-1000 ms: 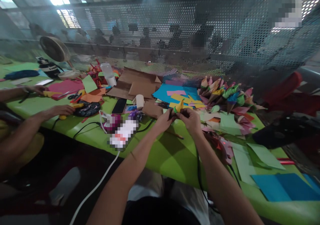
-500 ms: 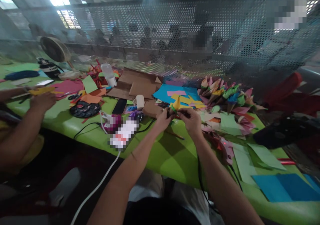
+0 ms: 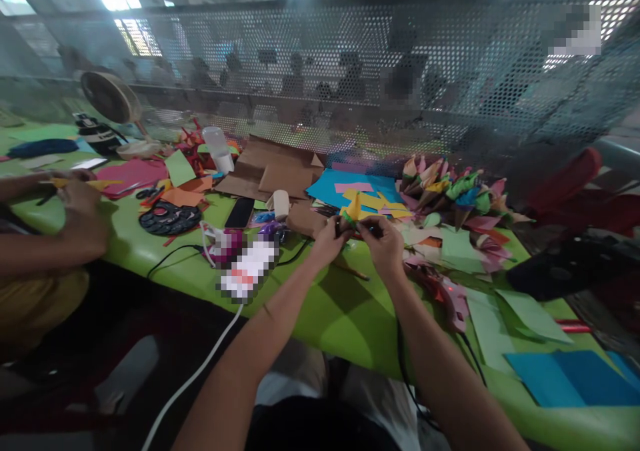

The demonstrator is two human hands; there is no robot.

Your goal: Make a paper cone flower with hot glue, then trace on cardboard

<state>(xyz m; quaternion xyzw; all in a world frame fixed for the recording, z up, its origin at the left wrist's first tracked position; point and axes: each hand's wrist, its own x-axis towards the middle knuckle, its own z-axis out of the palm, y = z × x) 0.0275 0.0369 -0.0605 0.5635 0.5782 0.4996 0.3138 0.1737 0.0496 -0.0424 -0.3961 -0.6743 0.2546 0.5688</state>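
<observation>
A small yellow paper flower (image 3: 353, 207) with a green band round its base stands upright between my two hands, above the table. My left hand (image 3: 329, 239) is closed round its lower part. The fingers of my right hand (image 3: 384, 239) are pinched together at the green band, on the flower's right side. Just below my hands a pencil (image 3: 356, 273) lies on the green tabletop. To the right, a pink glue gun (image 3: 455, 304) with a small red light rests on the table. Several finished paper flowers (image 3: 445, 181) are piled behind my right hand.
Blue paper (image 3: 320, 185) with yellow and pink strips lies behind my hands, beside brown cardboard (image 3: 250, 171). A dark phone (image 3: 239, 213) and a power strip (image 3: 249, 269) with a white cord are on the left. Further left, a co-worker's hands (image 3: 80, 194) handle yellow paper.
My hands stay in nearly the same place around the flower, with slight finger movement at the green band. The co-worker's arm at the left has shifted, and the yellow paper moved a little left.
</observation>
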